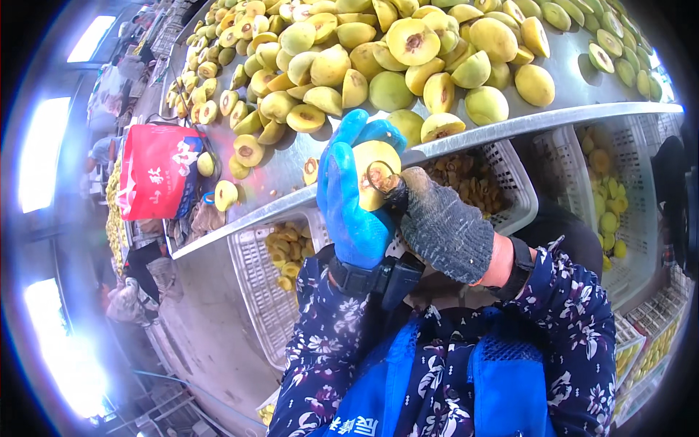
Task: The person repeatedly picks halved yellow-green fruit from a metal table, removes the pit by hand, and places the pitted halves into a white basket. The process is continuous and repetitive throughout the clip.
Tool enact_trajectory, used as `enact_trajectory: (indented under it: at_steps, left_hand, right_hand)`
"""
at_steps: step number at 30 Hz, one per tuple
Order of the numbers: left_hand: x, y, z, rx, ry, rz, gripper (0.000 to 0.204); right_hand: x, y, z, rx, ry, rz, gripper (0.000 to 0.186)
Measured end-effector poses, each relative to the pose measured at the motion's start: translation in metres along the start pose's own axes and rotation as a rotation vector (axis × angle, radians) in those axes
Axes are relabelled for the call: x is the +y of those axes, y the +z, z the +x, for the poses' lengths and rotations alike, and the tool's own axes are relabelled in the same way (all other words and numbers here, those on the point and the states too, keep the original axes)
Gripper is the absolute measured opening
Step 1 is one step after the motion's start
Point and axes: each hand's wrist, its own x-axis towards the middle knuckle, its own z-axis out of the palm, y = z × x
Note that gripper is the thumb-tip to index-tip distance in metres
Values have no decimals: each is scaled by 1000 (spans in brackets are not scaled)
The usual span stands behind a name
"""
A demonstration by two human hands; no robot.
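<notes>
My left hand [353, 197], in a blue rubber glove, holds a halved yellow-green fruit [368, 164] upright above the near edge of the steel table [495, 132], cut face toward my right. My right hand [440, 226], in a dark grey knitted glove, is closed on a small tool with a metal loop [381, 175], whose loop sits at the brown center of that half. The tool's handle is mostly hidden by my fingers. Many halved fruits [328, 65] are heaped on the table just beyond my hands.
Plastic crates below the table hold brown scraps [473, 186], fruit halves [287, 255] and more yellow pieces [611, 218]. A red bag [149, 175] and a crumpled brown cloth [207, 218] lie at the table's left. Other people [109, 102] are along the left background, near bright windows.
</notes>
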Motion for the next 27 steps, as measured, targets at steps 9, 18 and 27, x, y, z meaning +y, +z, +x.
enact_trajectory:
  at_steps: [9,18,27]
  left_hand:
    - [3,-13,2,-94,-6,68,57]
    - [7,-8,8,-130,-164,-110,48]
    - [3,-10,1,-46,-255,-44,44]
  right_hand:
    - [-4,1,1,-47,46,88,31]
    - [-6,-27,-1,-58,18,7,32]
    - [9,1,-6,-36,63,50,28]
